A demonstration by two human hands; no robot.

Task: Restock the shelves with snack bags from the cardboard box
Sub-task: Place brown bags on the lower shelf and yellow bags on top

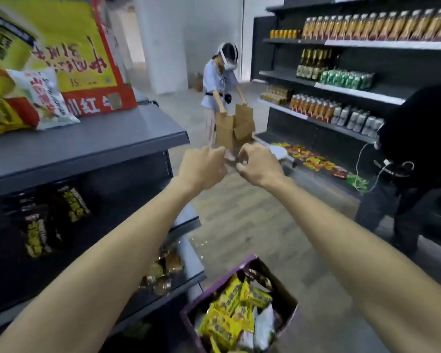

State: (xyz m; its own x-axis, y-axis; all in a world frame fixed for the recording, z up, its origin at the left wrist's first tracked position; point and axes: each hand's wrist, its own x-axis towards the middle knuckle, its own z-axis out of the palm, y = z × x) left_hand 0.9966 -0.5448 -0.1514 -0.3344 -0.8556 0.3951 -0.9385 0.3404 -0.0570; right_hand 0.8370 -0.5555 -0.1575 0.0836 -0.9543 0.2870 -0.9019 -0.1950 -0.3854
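Your left hand and right hand are curled, holding nothing: a pause between bags. Next, likely reach into the cardboard box below them.

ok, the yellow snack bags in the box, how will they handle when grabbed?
Probably light and floppy: the yellow bags lie crumpled and piled at odd angles in the box. Their film looks shiny, so they may be slippery and slide out of a loose grip.

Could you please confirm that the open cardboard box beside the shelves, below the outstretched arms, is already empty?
Not quite: the head view shows the cardboard box is not empty; it holds snack bags, mostly yellow. It is open and beside the shelves, as you say.
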